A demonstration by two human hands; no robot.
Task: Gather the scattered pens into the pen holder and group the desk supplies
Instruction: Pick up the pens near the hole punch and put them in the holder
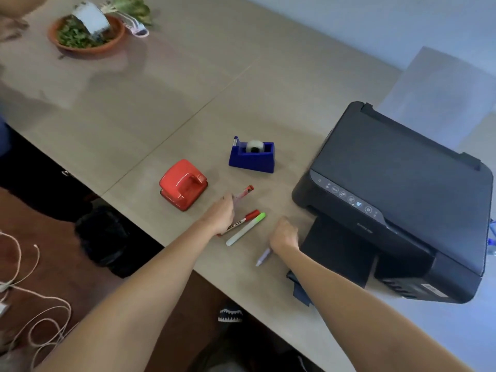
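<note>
My left hand grips a red-tipped marker that sticks up and to the right from its fingers. Under that hand lie a red-capped marker and a green-capped white marker, side by side on the beige desk. My right hand is closed on a pale purple pen, whose tip points down-left. A red hole punch sits left of the pens. A blue tape dispenser stands behind them. No pen holder is in view.
A black printer fills the right side, its paper tray just beside my right hand. At the far left stand a clay bowl of greens with a white cup in it. White cables lie on the floor below the desk edge.
</note>
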